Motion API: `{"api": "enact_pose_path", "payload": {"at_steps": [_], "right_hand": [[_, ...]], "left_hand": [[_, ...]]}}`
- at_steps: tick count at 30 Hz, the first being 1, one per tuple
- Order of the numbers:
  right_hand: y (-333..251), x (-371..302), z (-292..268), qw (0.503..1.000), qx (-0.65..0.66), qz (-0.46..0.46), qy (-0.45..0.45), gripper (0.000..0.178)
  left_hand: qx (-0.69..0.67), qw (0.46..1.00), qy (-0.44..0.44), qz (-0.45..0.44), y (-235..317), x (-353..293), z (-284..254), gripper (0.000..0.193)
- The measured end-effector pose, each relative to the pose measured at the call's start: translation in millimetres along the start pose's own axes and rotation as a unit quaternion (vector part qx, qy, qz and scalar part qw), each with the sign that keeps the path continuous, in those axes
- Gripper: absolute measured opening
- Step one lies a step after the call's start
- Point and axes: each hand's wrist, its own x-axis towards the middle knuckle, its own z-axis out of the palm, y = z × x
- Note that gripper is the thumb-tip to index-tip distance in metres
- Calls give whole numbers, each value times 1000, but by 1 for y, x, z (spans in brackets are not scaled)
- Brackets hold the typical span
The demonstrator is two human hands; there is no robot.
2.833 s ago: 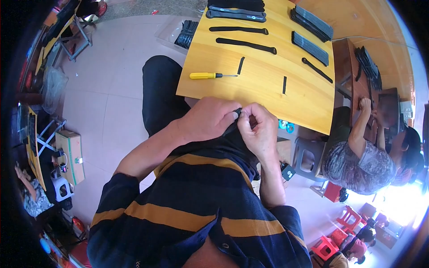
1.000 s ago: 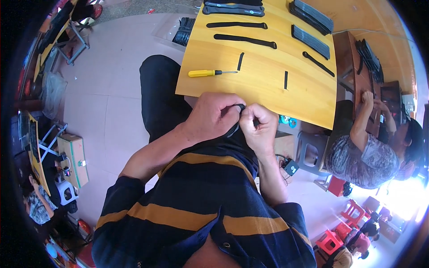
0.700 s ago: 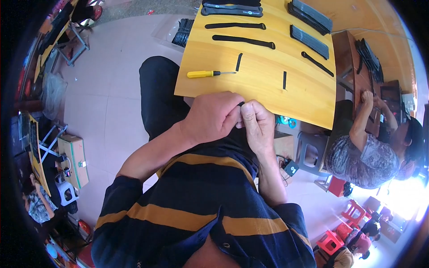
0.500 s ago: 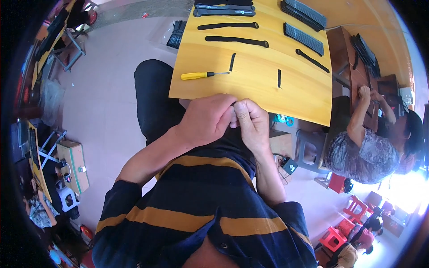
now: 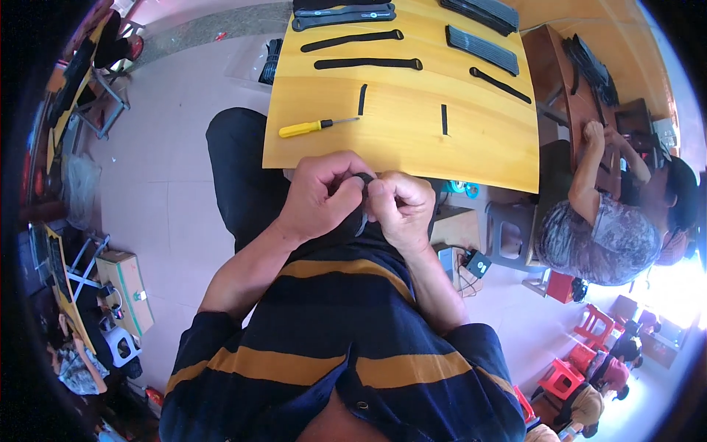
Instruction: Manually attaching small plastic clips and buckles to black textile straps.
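Note:
Just off the near edge of the yellow table (image 5: 398,151), my left hand (image 5: 320,195) and my right hand (image 5: 403,210) meet over my lap. Both are closed, thumbs and fingers pinching a black strap (image 5: 364,178). It bends between the fingertips, and its loose end hangs below them; the fingers hide the rest. A yellow-handled screwdriver (image 5: 303,129) lies on the table beyond my left hand. Two short black strips (image 5: 362,99) lie past the hands, apart from each other. Farther back are two longer black straps (image 5: 368,64), one behind the other.
Stacked dark straps (image 5: 482,50) lie at the table's far right, with a single strap (image 5: 501,85) nearer. More straps (image 5: 344,15) sit at the back. A co-worker (image 5: 600,236) works at a brown table to the right. A grey stool (image 5: 509,236) stands beside my table.
My hands have turned and drawn slightly apart at the fingertips, so more of the black strap shows. The whole view has shifted a little; the things on the table lie as before.

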Motion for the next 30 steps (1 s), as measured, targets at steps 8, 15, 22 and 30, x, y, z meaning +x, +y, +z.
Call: {"api": "enact_pose_path", "payload": {"at_steps": [8,15,22,30], "right_hand": [[-24,15,-12,996,46,45,-66,33],[-21,10,-10,990,132,27,-47,38],[-60,16,-87,875,461,11,145,31],[-78,42,-127,886,443,-97,96,37]], "left_hand": [[82,986,-118,91,12,10,-12,26],[-76,995,-58,19,20,0,7,17],[-239,940,240,-30,38,2,-31,21],[-152,936,298,113,73,-21,-86,27]]}}
